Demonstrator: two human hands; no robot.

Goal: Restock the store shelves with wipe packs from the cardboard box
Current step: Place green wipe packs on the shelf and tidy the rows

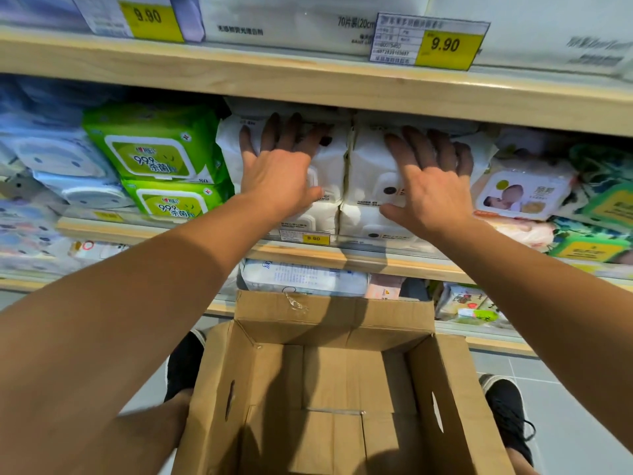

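Left hand (279, 166) and right hand (430, 181) spread flat on white wipe packs (370, 173), shelf edge (308, 87) close above fingertips, empty cardboard box (335, 389) below wrists

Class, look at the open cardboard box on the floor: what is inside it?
The cardboard box shows only its bare bottom flaps; no wipe packs are visible. Its nearest part lies outside the picture, so that stays unknown.

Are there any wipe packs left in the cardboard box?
No, the cardboard box shows only its bare bottom flaps, while both hands press white wipe packs on the shelf.
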